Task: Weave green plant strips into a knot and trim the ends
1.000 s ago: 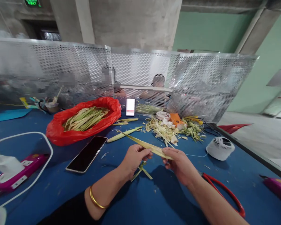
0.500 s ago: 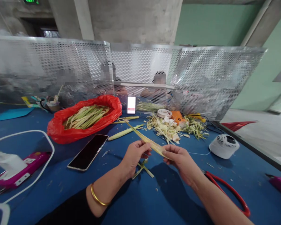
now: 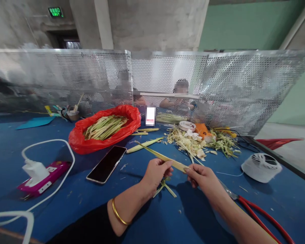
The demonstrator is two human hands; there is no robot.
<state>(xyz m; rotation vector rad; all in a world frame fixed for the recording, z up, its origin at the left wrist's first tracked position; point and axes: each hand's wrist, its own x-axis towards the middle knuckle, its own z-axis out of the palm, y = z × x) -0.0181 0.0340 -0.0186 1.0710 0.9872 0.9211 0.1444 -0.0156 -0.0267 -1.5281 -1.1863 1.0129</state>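
The view swings a little to the left, so the things on the blue table [image 3: 142, 220] slide to the right, and more of the red-handled cutters [image 3: 244, 200] shows. The two hands keep about the same gap.

The long, pale leaf strip [image 3: 179, 166] is up over the table. The left hand [image 3: 156, 173] pinches it near its middle, thumb on top. The right hand [image 3: 203, 178] pinches its near end, thumb and fingers closed on it. The thin far end sticks out past the left hand.

The strip looks very light, thin and bendy. It could split along its lines if pulled sideways. The wide flat part seems best to hold, with a soft pinch.
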